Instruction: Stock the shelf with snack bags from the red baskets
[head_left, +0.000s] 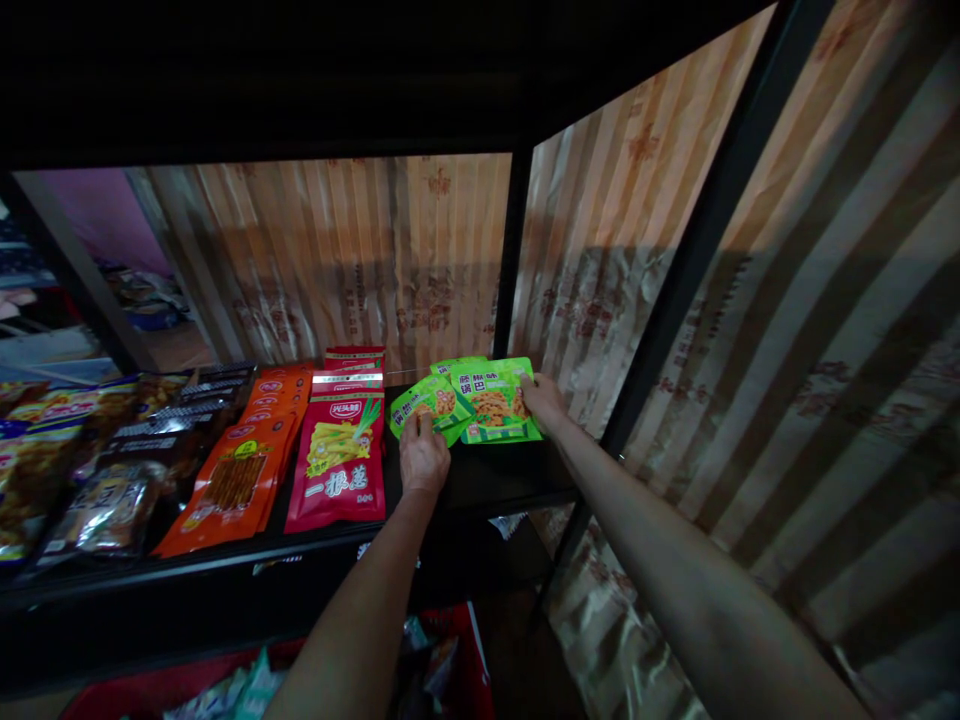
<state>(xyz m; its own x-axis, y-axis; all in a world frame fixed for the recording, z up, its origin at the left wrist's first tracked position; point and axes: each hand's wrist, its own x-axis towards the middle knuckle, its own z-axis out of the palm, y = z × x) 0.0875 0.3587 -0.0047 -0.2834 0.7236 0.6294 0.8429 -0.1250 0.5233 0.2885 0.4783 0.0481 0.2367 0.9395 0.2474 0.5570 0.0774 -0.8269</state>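
Observation:
Several bright green snack bags lie at the right end of the black shelf. My left hand [424, 455] is closed on the lower edge of the left green snack bag [442, 400], which sits tilted. By its right edge, my right hand [544, 400] grips the other green snack bag [491, 400], the thumb over its front. Part of a further green bag shows behind these two. Just left of my left hand stands a stack of red snack bags [337, 455], leaning back on the shelf.
Orange snack bags [236, 475], dark packets [161, 440] and clear-fronted bags [37, 460] fill the shelf leftward. Black posts [671, 270] frame the right corner, with striped curtain [337, 260] behind. Below, a red bin [472, 650] holds packets. Another black board hangs overhead.

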